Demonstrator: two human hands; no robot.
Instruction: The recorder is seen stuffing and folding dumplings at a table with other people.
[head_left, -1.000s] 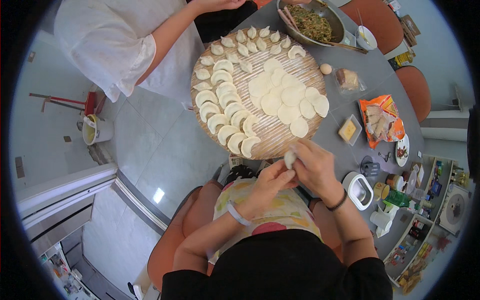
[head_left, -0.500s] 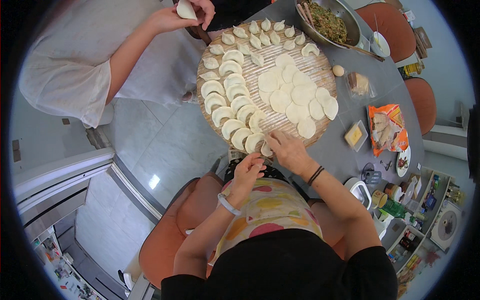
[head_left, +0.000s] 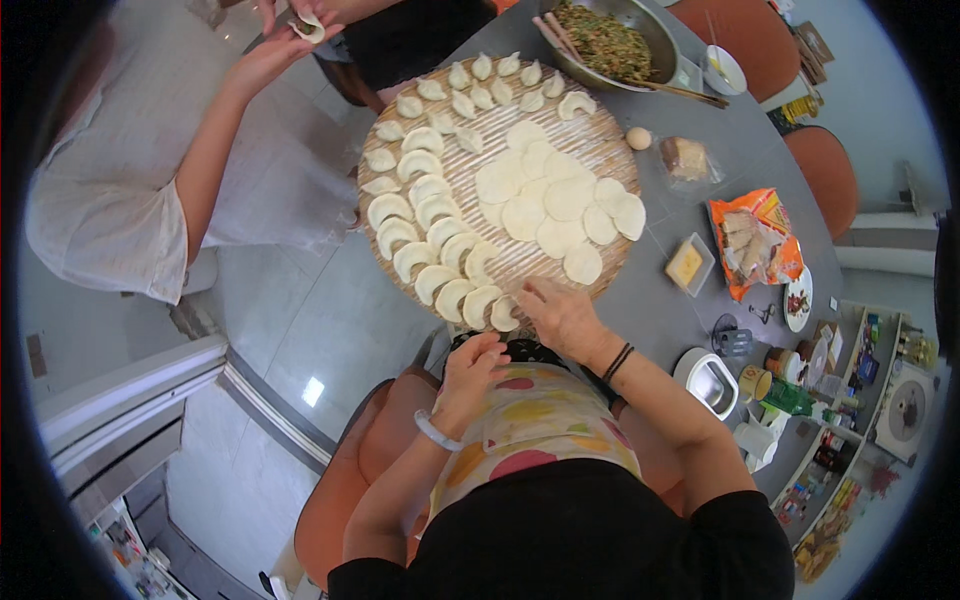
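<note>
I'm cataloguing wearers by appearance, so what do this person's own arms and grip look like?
Short black sleeves leave both forearms bare. The left grip and right grip are ungloved hands. A pale bangle circles the left wrist; thin dark bands circle the right.

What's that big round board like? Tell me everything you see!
The round board is tan, with thin parallel slats that look like plant stalks, dusted white. It lies flat on the gray table; floor shows past its left edge. Crescent dumplings, pointed dumplings and round wrappers rest on it; the right hand is at its near edge.
</note>
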